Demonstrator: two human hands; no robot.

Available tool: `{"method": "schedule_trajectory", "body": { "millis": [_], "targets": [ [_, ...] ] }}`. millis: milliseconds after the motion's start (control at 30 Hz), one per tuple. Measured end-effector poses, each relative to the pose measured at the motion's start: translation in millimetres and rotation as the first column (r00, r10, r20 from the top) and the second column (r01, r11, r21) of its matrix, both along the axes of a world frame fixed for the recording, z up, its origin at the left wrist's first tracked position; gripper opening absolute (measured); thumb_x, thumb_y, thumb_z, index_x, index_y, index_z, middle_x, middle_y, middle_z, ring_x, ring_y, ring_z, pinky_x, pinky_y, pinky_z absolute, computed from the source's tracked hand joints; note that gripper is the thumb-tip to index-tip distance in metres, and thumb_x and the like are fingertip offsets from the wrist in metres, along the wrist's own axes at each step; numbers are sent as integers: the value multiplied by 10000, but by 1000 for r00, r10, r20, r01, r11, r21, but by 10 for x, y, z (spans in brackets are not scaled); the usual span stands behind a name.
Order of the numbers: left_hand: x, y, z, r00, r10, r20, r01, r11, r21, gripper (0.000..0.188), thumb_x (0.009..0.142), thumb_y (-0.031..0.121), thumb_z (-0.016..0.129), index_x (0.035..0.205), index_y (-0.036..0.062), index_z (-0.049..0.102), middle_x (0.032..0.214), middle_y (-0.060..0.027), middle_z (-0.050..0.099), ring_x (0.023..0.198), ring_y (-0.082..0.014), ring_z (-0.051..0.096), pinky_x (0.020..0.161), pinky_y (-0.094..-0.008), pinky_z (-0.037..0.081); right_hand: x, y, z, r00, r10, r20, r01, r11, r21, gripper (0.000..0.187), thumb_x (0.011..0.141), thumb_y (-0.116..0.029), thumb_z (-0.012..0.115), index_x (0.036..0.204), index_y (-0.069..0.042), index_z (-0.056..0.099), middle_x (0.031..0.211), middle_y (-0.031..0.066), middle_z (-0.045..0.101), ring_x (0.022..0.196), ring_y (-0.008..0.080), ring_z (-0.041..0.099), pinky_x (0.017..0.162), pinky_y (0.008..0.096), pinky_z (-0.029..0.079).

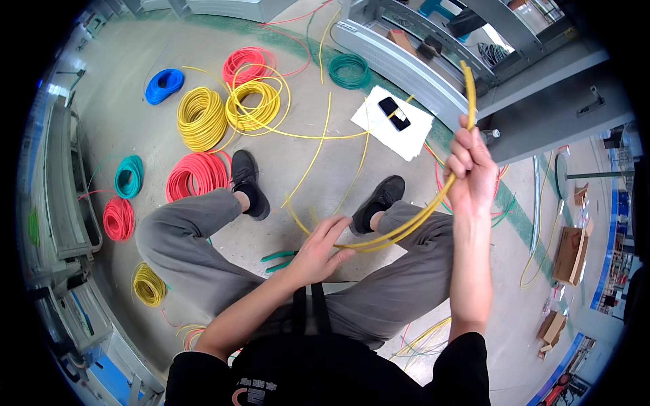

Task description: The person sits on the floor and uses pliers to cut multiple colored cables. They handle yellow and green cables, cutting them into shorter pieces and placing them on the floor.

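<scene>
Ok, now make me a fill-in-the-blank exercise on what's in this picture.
1. The right hand grips wires coloured ____.
2. The phone lies on paper whose colour is ____.
3. The left shoe is coloured ____.

Missing words: yellow; white; black.
</scene>
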State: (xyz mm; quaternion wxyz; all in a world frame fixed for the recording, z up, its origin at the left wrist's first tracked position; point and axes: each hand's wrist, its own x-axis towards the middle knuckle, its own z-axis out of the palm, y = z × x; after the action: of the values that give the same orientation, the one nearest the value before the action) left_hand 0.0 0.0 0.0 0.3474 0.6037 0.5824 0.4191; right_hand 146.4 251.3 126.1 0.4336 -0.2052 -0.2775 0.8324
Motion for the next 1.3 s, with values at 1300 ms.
{"method": "schedule_trajectory", "body": {
  "millis": [1300],
  "targets": [
    [154,-185,-618,801,531,277,-418,827,-377,140,862,86,625,890,-50,643,679,-98,553,619,-129,509,559,-281,396,187,400,72,557,-587,587,232,789,569,387,1017,-325,402,1101,16,563,981,105,645,876,140,583,739,285,461]
  ]
}}
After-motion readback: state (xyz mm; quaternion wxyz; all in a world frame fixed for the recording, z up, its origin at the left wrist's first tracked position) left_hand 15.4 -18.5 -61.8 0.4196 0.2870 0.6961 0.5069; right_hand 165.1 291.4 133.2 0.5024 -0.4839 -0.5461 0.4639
